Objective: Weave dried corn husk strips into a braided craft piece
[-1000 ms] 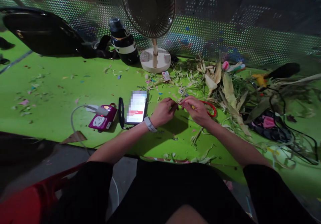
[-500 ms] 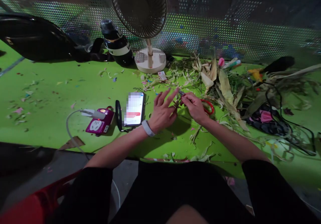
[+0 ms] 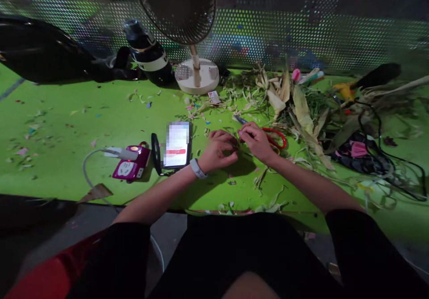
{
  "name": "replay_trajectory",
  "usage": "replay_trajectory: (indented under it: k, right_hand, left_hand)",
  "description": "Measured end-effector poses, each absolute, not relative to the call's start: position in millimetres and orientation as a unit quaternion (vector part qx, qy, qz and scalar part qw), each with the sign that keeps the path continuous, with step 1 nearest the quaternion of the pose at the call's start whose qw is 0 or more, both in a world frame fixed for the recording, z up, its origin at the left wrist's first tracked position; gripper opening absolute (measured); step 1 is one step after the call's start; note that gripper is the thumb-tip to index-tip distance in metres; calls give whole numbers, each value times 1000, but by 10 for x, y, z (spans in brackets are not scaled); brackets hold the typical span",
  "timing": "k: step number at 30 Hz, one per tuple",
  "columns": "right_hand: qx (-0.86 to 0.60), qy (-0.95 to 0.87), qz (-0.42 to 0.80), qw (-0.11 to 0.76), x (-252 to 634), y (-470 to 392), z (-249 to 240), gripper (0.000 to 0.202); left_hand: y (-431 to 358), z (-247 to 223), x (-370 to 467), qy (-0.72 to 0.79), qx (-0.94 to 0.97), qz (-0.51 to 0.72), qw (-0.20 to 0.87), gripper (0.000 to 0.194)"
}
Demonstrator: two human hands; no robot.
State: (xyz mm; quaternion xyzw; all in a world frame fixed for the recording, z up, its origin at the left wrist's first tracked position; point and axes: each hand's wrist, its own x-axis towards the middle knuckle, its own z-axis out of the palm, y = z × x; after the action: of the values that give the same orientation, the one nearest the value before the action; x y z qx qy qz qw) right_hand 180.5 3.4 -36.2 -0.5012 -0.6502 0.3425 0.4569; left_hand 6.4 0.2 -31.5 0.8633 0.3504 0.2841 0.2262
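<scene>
Red-handled scissors (image 3: 280, 139) pass beneath my right hand (image 3: 256, 141), their grey blades poking out beyond its knuckles. The fingers of that hand are closed around them, with thumb and forefinger pinched at the left. Facing it, my left hand (image 3: 219, 151) has curled fingers and its thumb stretched toward the right hand. A small dark thing shows between the fingertips of both hands, too small to name. Left of my left wrist lies a lit phone (image 3: 177, 145) on the green table (image 3: 134, 107).
A purple power adapter (image 3: 132, 162) with a white cable sits left of the phone. Behind stand a fan (image 3: 197, 77) and a black bottle (image 3: 152, 64). Dried husks (image 3: 303, 111) and a black cord (image 3: 378, 124) lie at the right. A black bag (image 3: 43, 53) is at the back left.
My left hand's raised, spread fingers have curled down, and its fingertips have drawn in beside the right fingertips. The whole view has shifted slightly.
</scene>
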Motion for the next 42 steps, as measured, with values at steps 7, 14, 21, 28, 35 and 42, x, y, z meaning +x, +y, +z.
replay_trajectory:
  k: [7,14,21,28,35,42]
  right_hand:
    - [-499,-644,366,449,1820,73,-464,28]
    - [-509,-637,372,444,1833,76,-461,29]
    - [-502,-654,371,427,1821,63,-470,26]
    - [-509,-674,376,382,1875,89,-473,34]
    - [-529,-642,432,349,1984,115,-424,37]
    - [-546,-646,422,327,2045,38,-396,30]
  left_hand:
    - [86,-469,61,349,818,311,334,14]
    - [170,-543,59,328,682,321,569,53]
    - [204,-472,19,356,696,257,568,24]
    - [204,-534,28,377,702,265,542,19]
    - [210,-527,23,397,678,271,556,21]
    - [231,-541,6,385,671,274,571,22]
